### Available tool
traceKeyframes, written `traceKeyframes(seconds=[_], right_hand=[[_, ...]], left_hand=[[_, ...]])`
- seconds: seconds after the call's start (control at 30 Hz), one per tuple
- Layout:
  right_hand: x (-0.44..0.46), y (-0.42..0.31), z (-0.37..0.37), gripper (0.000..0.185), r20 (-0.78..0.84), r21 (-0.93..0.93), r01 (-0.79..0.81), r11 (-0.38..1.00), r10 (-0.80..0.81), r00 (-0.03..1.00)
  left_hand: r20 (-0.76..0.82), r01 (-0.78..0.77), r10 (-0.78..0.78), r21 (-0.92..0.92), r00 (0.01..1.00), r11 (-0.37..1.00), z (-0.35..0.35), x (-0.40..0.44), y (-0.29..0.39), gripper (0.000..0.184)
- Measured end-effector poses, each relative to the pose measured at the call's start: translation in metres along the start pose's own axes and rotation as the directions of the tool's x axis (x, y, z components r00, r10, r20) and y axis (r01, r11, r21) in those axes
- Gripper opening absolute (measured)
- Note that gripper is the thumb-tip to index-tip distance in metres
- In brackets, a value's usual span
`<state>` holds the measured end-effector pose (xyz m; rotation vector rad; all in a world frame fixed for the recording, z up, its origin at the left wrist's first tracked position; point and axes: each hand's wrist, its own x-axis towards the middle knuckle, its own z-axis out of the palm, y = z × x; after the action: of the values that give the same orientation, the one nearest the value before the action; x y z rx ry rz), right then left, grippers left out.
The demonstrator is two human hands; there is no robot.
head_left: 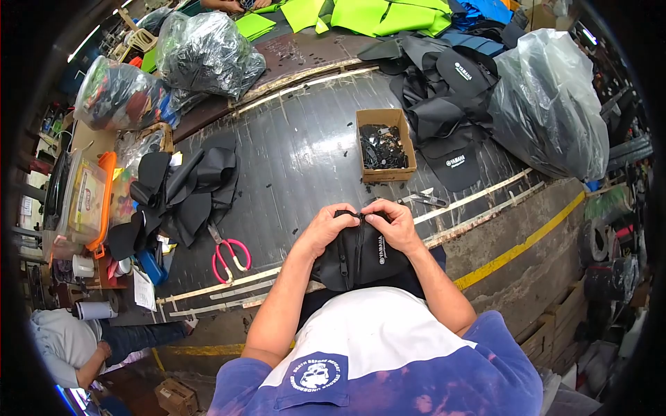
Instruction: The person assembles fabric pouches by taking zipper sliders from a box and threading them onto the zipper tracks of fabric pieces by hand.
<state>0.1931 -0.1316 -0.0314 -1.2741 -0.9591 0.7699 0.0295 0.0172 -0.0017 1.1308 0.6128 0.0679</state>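
Both of my hands are at the table's front edge, fingertips pinched close together on the top end of a black fabric piece (352, 258) with a zipper and white YAMAHA lettering. My left hand (328, 229) grips its upper left side. Opposite it, my right hand (393, 223) pinches the upper right side near the zipper end. The piece hangs down toward my lap. Just beyond my hands stands an open cardboard box (388, 175) holding many small dark and metallic parts. Thread snips (427, 200) lie right of my right hand.
Red-handled scissors (229, 260) and a pile of black pieces (187, 182) lie on the left. More black YAMAHA pieces (444, 90) and a large plastic bag (551, 104) are at the right. Green sheets (374, 15) lie at the back; another person (69, 340) is lower left.
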Motion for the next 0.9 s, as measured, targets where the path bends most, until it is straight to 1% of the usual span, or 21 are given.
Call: traceKeyframes(seconds=[0.37,0.47,0.63,0.73,0.9], right_hand=[[-0.0007,0.0040,-0.0014,0.015,0.037,0.034,-0.059,0.998,0.058,0.998],[-0.0008,0.0042,-0.0007,0.014,0.025,0.107,-0.088,0.990,0.086,0.996],[0.0008,0.0026,-0.0026,0.014,0.049,0.060,-0.072,0.996,0.069,0.996],[0.0015,-0.0002,-0.0050,0.014,0.105,-0.014,-0.064,0.998,0.065,0.992],[0.0021,-0.0005,-0.0035,0.014,0.087,0.067,-0.091,0.994,0.085,0.993]], left_hand=[[-0.020,-0.023,0.023,0.011,1.000,1.000,0.0021,0.0032,-0.0018,0.008],[-0.016,-0.020,0.020,-0.003,1.000,1.000,0.0031,0.0031,-0.0008,0.008],[-0.020,-0.034,0.034,0.007,0.999,0.999,0.0018,0.0048,-0.0039,0.007],[-0.018,-0.024,0.025,0.023,1.000,0.999,0.0018,0.0043,-0.0028,0.007],[-0.007,-0.033,0.033,0.006,0.999,0.999,0.0027,0.0027,-0.0018,0.007]])
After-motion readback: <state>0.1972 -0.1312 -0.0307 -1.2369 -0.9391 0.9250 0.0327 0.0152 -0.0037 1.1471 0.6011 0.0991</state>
